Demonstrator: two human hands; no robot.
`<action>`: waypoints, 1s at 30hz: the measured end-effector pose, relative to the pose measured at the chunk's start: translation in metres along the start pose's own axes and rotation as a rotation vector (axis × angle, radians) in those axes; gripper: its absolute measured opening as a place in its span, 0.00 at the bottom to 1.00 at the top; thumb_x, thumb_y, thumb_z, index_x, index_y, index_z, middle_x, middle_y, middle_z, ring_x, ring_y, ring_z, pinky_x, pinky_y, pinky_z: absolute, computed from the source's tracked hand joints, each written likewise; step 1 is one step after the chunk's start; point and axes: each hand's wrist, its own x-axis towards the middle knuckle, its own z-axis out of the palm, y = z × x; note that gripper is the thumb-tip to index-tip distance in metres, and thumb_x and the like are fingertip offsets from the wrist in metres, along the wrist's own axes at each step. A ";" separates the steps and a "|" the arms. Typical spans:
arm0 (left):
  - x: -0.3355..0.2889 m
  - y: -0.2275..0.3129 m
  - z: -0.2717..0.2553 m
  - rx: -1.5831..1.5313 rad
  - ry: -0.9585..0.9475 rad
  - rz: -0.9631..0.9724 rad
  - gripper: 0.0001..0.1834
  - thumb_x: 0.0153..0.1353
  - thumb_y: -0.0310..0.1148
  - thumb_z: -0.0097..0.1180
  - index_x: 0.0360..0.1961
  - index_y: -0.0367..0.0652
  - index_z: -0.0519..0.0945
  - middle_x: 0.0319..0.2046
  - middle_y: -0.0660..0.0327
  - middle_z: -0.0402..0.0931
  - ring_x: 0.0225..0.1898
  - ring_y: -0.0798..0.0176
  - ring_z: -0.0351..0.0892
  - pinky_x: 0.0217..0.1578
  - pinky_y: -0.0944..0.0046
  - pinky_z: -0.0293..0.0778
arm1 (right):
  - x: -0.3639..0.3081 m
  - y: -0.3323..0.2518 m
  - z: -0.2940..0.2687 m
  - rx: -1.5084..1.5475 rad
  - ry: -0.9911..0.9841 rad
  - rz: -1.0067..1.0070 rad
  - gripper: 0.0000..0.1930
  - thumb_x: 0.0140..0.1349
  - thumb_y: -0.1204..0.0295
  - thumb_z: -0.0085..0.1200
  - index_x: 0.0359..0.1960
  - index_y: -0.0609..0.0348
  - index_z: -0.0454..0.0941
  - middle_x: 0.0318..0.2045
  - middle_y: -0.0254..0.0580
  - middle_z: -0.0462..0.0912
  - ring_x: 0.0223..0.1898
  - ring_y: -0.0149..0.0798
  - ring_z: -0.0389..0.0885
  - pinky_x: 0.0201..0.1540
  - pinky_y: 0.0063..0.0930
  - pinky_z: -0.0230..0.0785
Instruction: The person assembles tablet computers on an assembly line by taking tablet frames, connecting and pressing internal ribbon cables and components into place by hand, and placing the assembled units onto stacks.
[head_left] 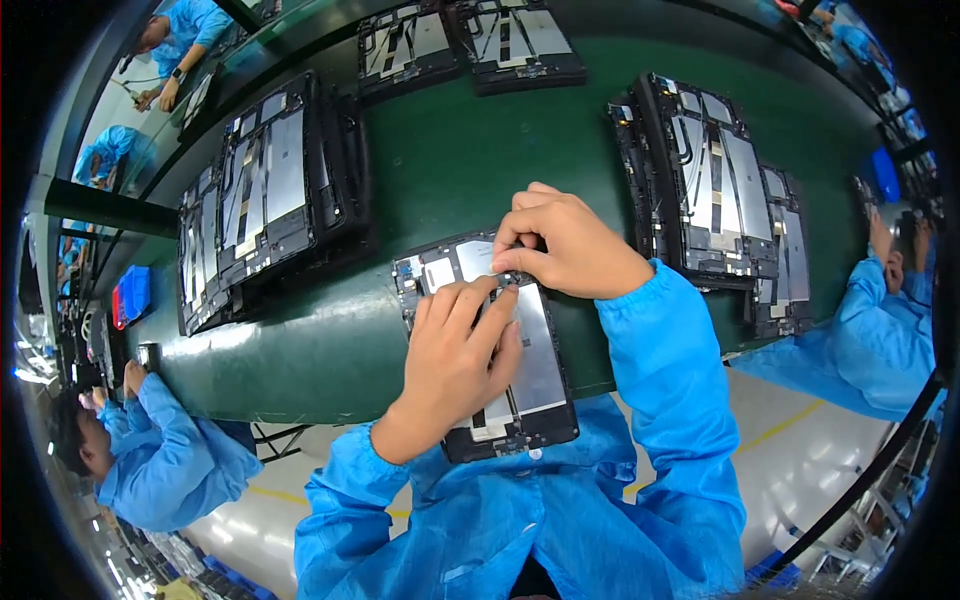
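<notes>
An opened tablet [541,368], with silver battery plates, dark ribbon cables and small circuit boards bared in a black frame, lies before me at the bench's near edge. Its lower end reaches past that edge toward my body. My left hand [452,345] rests across the tablet's middle, fingers stretched and a little apart, fingertips on the inner parts near the upper right. Right beside those fingertips, my right hand [568,243] has thumb and forefinger pressed together over the tablet's upper right part. Whatever lies in that pinch is hidden.
On the green bench [430,160], a stack of opened tablets [262,185] leans at left and another stack [715,180] stands at right. Two more piles [515,45] sit at the far edge. Co-workers in blue smocks sit at both sides [175,455]; a blue bin [133,293] is at left.
</notes>
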 end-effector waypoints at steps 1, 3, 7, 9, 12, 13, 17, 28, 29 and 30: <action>0.002 -0.004 -0.002 -0.039 -0.022 0.042 0.22 0.60 0.27 0.73 0.57 0.39 0.90 0.54 0.52 0.84 0.52 0.45 0.83 0.53 0.47 0.78 | 0.001 0.000 0.001 0.009 0.004 0.000 0.07 0.64 0.69 0.77 0.35 0.57 0.92 0.30 0.38 0.80 0.39 0.42 0.75 0.42 0.39 0.70; 0.006 -0.012 -0.006 -0.070 -0.033 0.077 0.21 0.61 0.27 0.73 0.56 0.38 0.90 0.53 0.52 0.85 0.50 0.46 0.84 0.52 0.47 0.80 | 0.001 0.003 0.005 0.003 0.023 -0.009 0.07 0.63 0.69 0.77 0.35 0.57 0.92 0.30 0.38 0.80 0.39 0.42 0.76 0.42 0.39 0.70; 0.014 -0.018 -0.004 -0.092 -0.030 0.157 0.17 0.61 0.24 0.73 0.53 0.35 0.91 0.47 0.51 0.86 0.46 0.47 0.85 0.48 0.50 0.82 | 0.001 0.006 0.009 -0.004 0.054 -0.039 0.06 0.63 0.69 0.77 0.34 0.57 0.92 0.30 0.38 0.80 0.39 0.42 0.76 0.42 0.39 0.71; 0.016 -0.022 -0.001 -0.079 -0.012 0.192 0.17 0.62 0.25 0.73 0.52 0.35 0.90 0.47 0.52 0.85 0.45 0.49 0.84 0.46 0.51 0.82 | 0.001 0.009 0.012 0.012 0.066 -0.046 0.06 0.63 0.70 0.76 0.34 0.57 0.92 0.30 0.38 0.80 0.39 0.42 0.76 0.42 0.39 0.71; 0.017 -0.024 0.001 -0.064 0.012 0.229 0.16 0.62 0.26 0.74 0.50 0.34 0.89 0.45 0.53 0.84 0.43 0.50 0.84 0.44 0.52 0.82 | 0.002 0.010 0.014 0.030 0.079 -0.049 0.05 0.62 0.70 0.76 0.34 0.56 0.92 0.29 0.38 0.80 0.39 0.42 0.76 0.43 0.39 0.71; 0.017 -0.025 0.002 -0.061 0.019 0.231 0.15 0.62 0.26 0.74 0.50 0.34 0.89 0.45 0.53 0.84 0.43 0.50 0.84 0.44 0.52 0.82 | 0.002 0.011 0.014 0.033 0.080 -0.047 0.05 0.62 0.70 0.76 0.34 0.56 0.92 0.29 0.37 0.80 0.39 0.42 0.76 0.43 0.39 0.71; 0.018 -0.026 0.001 -0.065 0.020 0.235 0.15 0.61 0.25 0.74 0.50 0.34 0.89 0.45 0.53 0.84 0.43 0.50 0.84 0.44 0.52 0.81 | 0.002 0.010 0.014 0.026 0.071 -0.035 0.06 0.62 0.69 0.76 0.34 0.56 0.92 0.30 0.37 0.80 0.39 0.42 0.76 0.43 0.39 0.71; 0.015 -0.024 0.002 -0.003 0.021 0.264 0.18 0.61 0.26 0.75 0.53 0.36 0.90 0.45 0.56 0.84 0.43 0.52 0.85 0.43 0.53 0.81 | 0.002 0.013 0.016 0.021 0.087 -0.036 0.07 0.63 0.66 0.77 0.34 0.55 0.93 0.29 0.37 0.80 0.39 0.43 0.76 0.44 0.41 0.71; 0.016 -0.024 0.002 -0.003 0.020 0.266 0.18 0.61 0.26 0.75 0.53 0.36 0.90 0.45 0.56 0.84 0.43 0.52 0.85 0.43 0.53 0.81 | 0.002 0.013 0.016 0.021 0.089 -0.035 0.07 0.63 0.66 0.77 0.34 0.55 0.93 0.29 0.37 0.80 0.39 0.43 0.76 0.44 0.41 0.71; 0.016 -0.024 0.003 -0.008 0.023 0.264 0.18 0.60 0.25 0.75 0.53 0.36 0.90 0.45 0.56 0.84 0.43 0.52 0.85 0.43 0.53 0.81 | 0.001 0.013 0.017 0.017 0.094 -0.044 0.07 0.63 0.66 0.77 0.34 0.55 0.93 0.29 0.37 0.80 0.39 0.43 0.76 0.44 0.41 0.71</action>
